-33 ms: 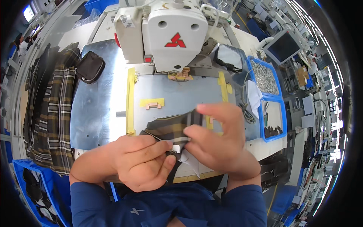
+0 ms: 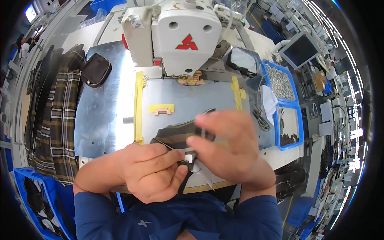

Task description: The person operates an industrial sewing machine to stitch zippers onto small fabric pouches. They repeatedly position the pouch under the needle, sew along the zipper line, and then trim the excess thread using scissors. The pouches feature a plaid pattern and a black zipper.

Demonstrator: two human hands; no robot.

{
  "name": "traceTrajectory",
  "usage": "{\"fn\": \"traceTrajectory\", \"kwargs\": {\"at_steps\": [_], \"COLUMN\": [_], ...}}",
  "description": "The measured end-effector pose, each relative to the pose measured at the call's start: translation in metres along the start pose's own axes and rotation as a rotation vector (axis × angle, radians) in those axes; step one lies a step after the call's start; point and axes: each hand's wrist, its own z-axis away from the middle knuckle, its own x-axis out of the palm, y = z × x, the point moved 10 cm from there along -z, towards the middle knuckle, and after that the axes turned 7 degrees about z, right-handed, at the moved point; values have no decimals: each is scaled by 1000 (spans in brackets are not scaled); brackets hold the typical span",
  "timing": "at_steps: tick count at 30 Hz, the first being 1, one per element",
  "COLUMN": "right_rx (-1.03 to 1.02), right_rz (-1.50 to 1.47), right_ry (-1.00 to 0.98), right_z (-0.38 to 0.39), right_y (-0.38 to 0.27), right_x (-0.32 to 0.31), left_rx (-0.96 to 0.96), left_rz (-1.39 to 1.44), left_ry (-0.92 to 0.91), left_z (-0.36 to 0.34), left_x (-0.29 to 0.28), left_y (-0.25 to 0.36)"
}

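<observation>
A small brown plaid fabric piece [image 2: 176, 134] with a dark edge is between my hands, above the near part of the machine's plate. My left hand [image 2: 154, 174] is closed on its lower left part, thumb against bent fingers. Beside that thumb shows a small white patch [image 2: 188, 158], with a dark bit under it that I cannot make out. My right hand [image 2: 234, 144] is over the fabric's right end, its thumb and forefinger apart and overlapping the cloth. Motion smears these fingers, so their hold is unclear; the other fingers are hidden.
A white sewing machine head [image 2: 186, 36] stands ahead. Yellow tape strips [image 2: 139, 108] mark the metal plate [image 2: 102, 132]. Plaid cloth [image 2: 60, 120] and a dark zipped pouch [image 2: 96, 71] lie left. Blue trays [image 2: 299, 110] right hold metal parts and dark pieces; a screen [image 2: 300, 48] stands beyond.
My right hand's thumb and forefinger have shifted left over the fabric, and its dark upper corner now sticks up beyond the forefinger. The left hand stays almost in place.
</observation>
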Motion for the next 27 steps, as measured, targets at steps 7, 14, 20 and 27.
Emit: {"fn": "traceTrajectory", "kwargs": {"at_steps": [7, 14, 20, 27], "right_rx": [-241, -174, -112, -185], "right_rz": [-30, -240, -407, -225], "right_ry": [-67, -79, -125, -27], "right_z": [10, 7, 1, 11], "right_y": [-15, -1, -3, -7], "right_x": [8, 14, 12, 13], "left_rx": [117, 34, -65, -73], "left_rz": [-44, 66, 106, 80], "left_ry": [66, 92, 41, 15], "left_z": [3, 0, 1, -4], "left_x": [0, -1, -5, -2], "left_y": [12, 1, -9, -12]}}
